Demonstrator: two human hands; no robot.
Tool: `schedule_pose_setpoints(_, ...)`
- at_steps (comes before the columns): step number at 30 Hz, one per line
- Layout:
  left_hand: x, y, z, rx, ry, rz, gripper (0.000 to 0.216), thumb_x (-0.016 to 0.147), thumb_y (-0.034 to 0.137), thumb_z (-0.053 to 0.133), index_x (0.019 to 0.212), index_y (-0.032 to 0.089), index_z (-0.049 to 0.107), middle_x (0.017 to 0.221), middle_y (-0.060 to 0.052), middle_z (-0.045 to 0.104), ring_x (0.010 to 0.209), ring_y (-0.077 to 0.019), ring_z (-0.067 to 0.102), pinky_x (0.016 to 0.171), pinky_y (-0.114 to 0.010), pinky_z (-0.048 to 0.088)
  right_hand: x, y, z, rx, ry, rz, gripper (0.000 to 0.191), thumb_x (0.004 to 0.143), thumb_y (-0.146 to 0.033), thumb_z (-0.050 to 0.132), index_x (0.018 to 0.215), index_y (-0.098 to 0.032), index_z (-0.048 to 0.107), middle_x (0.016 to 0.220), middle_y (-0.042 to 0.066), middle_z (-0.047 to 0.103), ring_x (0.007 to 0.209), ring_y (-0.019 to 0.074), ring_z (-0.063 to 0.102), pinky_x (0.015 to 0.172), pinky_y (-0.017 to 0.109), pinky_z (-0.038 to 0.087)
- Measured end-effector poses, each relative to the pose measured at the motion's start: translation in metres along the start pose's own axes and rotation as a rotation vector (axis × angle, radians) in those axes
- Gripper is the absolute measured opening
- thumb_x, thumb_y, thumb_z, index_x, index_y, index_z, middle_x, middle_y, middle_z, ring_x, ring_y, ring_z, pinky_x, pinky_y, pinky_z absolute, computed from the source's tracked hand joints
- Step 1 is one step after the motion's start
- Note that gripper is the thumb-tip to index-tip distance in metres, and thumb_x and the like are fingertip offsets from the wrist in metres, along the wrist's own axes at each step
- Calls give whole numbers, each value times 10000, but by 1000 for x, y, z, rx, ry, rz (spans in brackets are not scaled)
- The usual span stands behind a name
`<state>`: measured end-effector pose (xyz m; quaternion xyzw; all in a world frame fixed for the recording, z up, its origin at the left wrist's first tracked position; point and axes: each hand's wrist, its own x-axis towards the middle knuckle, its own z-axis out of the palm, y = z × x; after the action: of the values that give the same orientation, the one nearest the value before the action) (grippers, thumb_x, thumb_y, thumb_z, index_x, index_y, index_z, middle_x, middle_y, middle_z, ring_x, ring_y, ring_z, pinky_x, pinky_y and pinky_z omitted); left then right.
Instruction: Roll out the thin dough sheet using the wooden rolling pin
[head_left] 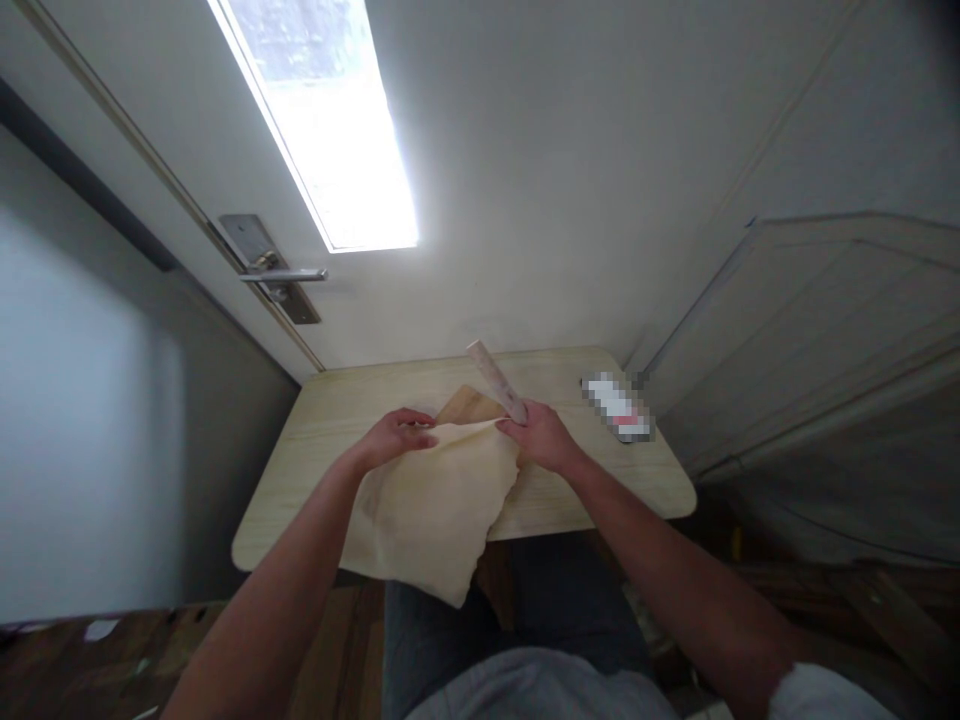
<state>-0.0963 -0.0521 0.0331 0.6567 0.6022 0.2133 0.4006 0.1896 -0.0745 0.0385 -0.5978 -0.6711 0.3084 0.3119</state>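
A pale yellow cloth [435,490] with a wavy right edge lies over the table's front edge and hangs down towards my lap. My left hand [394,438] pinches its upper edge on the left between thumb and fingers. At the upper right corner, my right hand [544,437] is closed on the cloth and also holds a pale, flat, narrow strip [495,378], like a ruler, that slants up and to the left. Behind the upper edge, between my hands, shows a darker tan piece [469,405]; whether it is part of the same cloth I cannot tell.
A light wooden table [300,470] stands against a white door [525,200] with a metal handle [285,274] and a bright window [337,150]. On the table's right side lies a blurred-out phone-shaped object [619,405]. A grey covered surface [825,350] rises at the right.
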Motion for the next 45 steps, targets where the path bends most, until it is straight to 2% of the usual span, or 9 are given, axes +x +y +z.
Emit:
schedule_pose_setpoints(3, -1, -4, 6, 5, -15, 58, 451, 589, 436, 797, 977, 210, 751, 1108, -76, 711, 996, -246, 665, 869, -349, 521, 0, 7, 6, 30, 13, 40, 121, 820, -294, 659, 855, -180, 679, 824, 33, 724, 748, 173, 648, 652, 247, 437)
schedule_pose_setpoints(11, 3, 5, 19, 15, 24, 124, 256, 763, 435, 654, 825, 199, 731, 903, -56, 740, 893, -222, 673, 869, -362, 519, 11, 20, 9, -49, -38, 142, 147, 825, -298, 664, 886, -165, 682, 864, 64, 726, 789, 194, 655, 644, 252, 426)
schedule_pose_setpoints(18, 5, 2, 25, 218, 79, 272, 140, 757, 346, 669, 777, 222, 730, 973, -63, 716, 987, -236, 632, 939, -383, 473, 20, 24, 6, -19, -246, 88, 176, 809, -230, 660, 969, -167, 699, 916, 39, 731, 786, 165, 650, 643, 220, 433)
schedule_pose_setpoints(22, 5, 3, 29, 105, 111, 265, 183, 843, 368, 586, 849, 208, 674, 866, -43, 705, 839, -191, 640, 803, -330, 489, 23, 25, 12, -79, -246, 67, 141, 777, -180, 650, 902, -166, 713, 888, 37, 731, 788, 169, 648, 649, 221, 423)
schedule_pose_setpoints(27, 9, 12, 33, -71, 337, 246, 184, 859, 385, 578, 863, 202, 587, 708, 19, 590, 655, -133, 544, 627, -253, 421, 5, 10, 17, -62, -144, 121, 177, 795, -239, 636, 934, -160, 712, 875, 58, 727, 781, 188, 649, 635, 242, 426)
schedule_pose_setpoints(30, 4, 25, 30, -197, 374, 289, 194, 850, 391, 598, 861, 198, 575, 732, 24, 574, 653, -119, 522, 608, -235, 405, -17, -8, 7, 103, -118, 1, 278, 795, -242, 644, 1065, -204, 694, 966, 21, 735, 847, 175, 654, 710, 242, 459)
schedule_pose_setpoints(34, -3, 51, 20, -244, 401, 323, 200, 839, 390, 627, 856, 195, 585, 729, 30, 572, 640, -107, 500, 592, -222, 381, -33, -25, -19, 157, -117, -54, 223, 796, -289, 651, 990, -190, 698, 904, 15, 731, 812, 178, 648, 707, 255, 465)
schedule_pose_setpoints(39, 33, 68, 25, -232, 460, 315, 135, 844, 336, 585, 852, 202, 571, 631, 55, 493, 563, -100, 426, 536, -224, 309, -13, -9, -37, 219, -24, 55, 221, 746, -323, 689, 917, -182, 684, 852, 25, 715, 776, 184, 647, 680, 265, 485)
schedule_pose_setpoints(45, 82, 56, 48, -67, 311, 221, 53, 797, 245, 590, 777, 196, 589, 607, 39, 520, 558, -111, 440, 561, -241, 308, 13, 33, -12, 300, -69, 311, 196, 757, -281, 651, 918, -168, 644, 792, 33, 687, 641, 162, 625, 535, 242, 469)
